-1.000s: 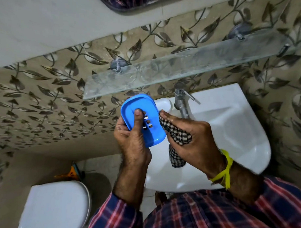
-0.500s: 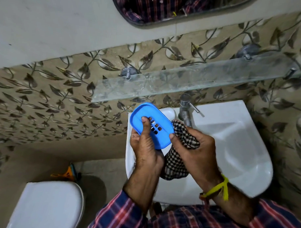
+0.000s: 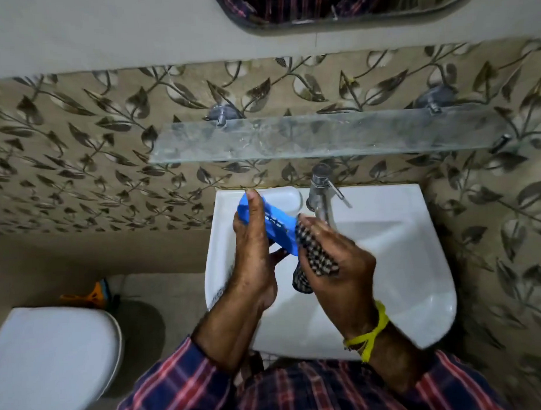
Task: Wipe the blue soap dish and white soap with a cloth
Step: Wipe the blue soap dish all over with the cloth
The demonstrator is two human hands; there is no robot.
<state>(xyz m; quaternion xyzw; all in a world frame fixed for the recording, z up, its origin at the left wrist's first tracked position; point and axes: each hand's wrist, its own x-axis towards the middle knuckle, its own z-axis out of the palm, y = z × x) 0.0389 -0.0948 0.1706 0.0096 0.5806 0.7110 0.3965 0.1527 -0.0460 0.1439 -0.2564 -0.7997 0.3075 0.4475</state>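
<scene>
Left hand (image 3: 252, 260) grips the blue soap dish (image 3: 274, 227) edge-on over the white sink (image 3: 397, 261), thumb along its upper face and fingers closed beneath, a pinch on smooth plastic that could slip if the wipe pushes sideways, dropping the dish into the basin. Just to its right, the right hand (image 3: 335, 264) is closed around the bunched checkered cloth (image 3: 315, 258), pressed to the dish's lower end; close behind, the tap (image 3: 321, 197) could be knocked on a long stroke, and no white soap can be made out.

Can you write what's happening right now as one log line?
left hand: holds blue soap dish | right hand: presses checked cloth on dish | over sink
</scene>
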